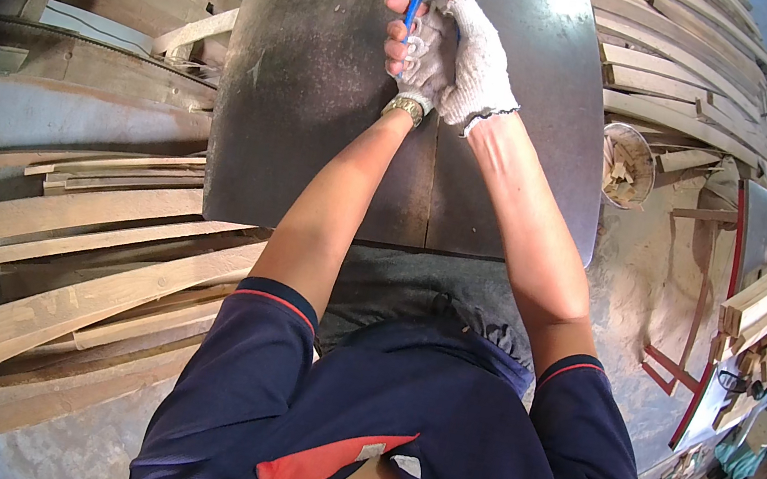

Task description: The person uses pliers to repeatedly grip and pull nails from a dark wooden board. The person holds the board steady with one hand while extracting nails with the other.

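At the top centre, both my hands hold a pair of pliers (pixel 416 5) with blue handles above a dark tabletop (pixel 309 136). My left hand (pixel 419 51), in a white fingerless knit glove, has its fingers curled round the left handle, and a watch (pixel 405 108) is on that wrist. My right hand (pixel 478 57), gloved likewise, presses against the left one, its thumb near the pliers' joint. The right handle is mostly hidden by the hands. The jaws lie at the picture's top edge, so what they touch cannot be made out.
Long wooden boards (pixel 112 270) are stacked at the lower left, and more strips (pixel 671 67) at the upper right. A bucket of wood offcuts (pixel 624 166) stands right of the tabletop. Farther right, a table with a red edge (pixel 693 413) bears wood pieces.
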The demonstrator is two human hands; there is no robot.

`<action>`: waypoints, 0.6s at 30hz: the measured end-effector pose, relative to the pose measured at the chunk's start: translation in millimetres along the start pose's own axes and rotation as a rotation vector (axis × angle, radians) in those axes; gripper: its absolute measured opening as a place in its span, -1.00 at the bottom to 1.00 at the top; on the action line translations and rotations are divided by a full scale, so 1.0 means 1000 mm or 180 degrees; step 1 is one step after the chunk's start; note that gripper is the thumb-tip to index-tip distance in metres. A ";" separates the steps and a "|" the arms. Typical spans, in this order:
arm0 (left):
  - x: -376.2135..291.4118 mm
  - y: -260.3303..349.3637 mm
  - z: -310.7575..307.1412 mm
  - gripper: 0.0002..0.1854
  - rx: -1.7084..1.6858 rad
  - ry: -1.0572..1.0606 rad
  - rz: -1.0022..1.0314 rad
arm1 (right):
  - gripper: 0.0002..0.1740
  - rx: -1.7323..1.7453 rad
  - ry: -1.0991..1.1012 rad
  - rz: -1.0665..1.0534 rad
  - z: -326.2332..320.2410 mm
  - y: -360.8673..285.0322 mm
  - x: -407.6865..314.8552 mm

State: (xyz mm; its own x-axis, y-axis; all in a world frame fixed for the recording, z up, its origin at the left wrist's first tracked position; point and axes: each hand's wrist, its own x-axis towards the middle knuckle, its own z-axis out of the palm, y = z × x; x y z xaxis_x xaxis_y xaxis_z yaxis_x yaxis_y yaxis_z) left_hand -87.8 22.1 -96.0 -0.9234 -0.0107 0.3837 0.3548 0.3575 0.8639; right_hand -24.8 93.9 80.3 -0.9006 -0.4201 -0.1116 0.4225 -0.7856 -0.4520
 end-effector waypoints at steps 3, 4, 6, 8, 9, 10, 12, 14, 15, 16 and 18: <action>0.001 -0.001 0.000 -0.59 -0.0007 -0.0003 0.0021 | -0.35 0.0006 0.0141 0.0061 0.005 -0.001 -0.003; 0.000 -0.002 -0.001 -0.60 -0.0008 -0.0002 0.0026 | -0.39 0.0038 0.0154 0.0092 0.006 -0.001 -0.004; 0.000 -0.003 -0.001 -0.60 -0.0012 -0.0006 0.0027 | -0.49 0.0096 0.0177 0.0205 0.008 -0.002 -0.004; -0.001 -0.004 -0.001 -0.60 -0.0010 -0.0001 0.0029 | -0.61 0.0149 0.0199 0.0365 0.007 -0.003 -0.004; -0.002 -0.004 -0.001 -0.60 -0.0009 -0.0003 0.0026 | -0.67 0.0093 0.0209 0.0377 0.006 -0.003 -0.004; -0.002 -0.005 -0.002 -0.61 0.0001 -0.0002 0.0028 | -0.74 0.0040 0.0222 0.0392 0.005 -0.003 -0.003; -0.003 -0.005 -0.002 -0.61 0.0033 -0.0002 0.0025 | -0.95 0.0085 0.0248 0.0488 0.003 -0.004 -0.003; -0.002 -0.005 -0.003 -0.61 0.0091 0.0000 0.0043 | -0.93 0.0103 0.0390 0.0594 -0.002 -0.006 -0.003; -0.002 -0.005 -0.003 -0.61 0.0117 0.0000 0.0056 | -0.92 0.0150 0.0235 0.0613 -0.004 -0.009 -0.003; -0.002 -0.004 -0.003 -0.62 0.0162 -0.0001 0.0075 | -0.88 0.0312 0.0092 0.0696 -0.005 -0.009 -0.002; -0.002 -0.003 -0.004 -0.62 0.0258 -0.0022 0.0108 | -0.80 0.0638 -0.0214 0.0801 -0.006 -0.010 -0.004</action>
State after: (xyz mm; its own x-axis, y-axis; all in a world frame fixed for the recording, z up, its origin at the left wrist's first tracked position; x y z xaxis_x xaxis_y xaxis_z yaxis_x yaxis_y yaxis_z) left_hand -86.8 17.5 -98.0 -0.9121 0.0089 0.4098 0.3731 0.4321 0.8210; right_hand -26.2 106.4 79.8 -0.7593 -0.6363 -0.1362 0.6488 -0.7242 -0.2337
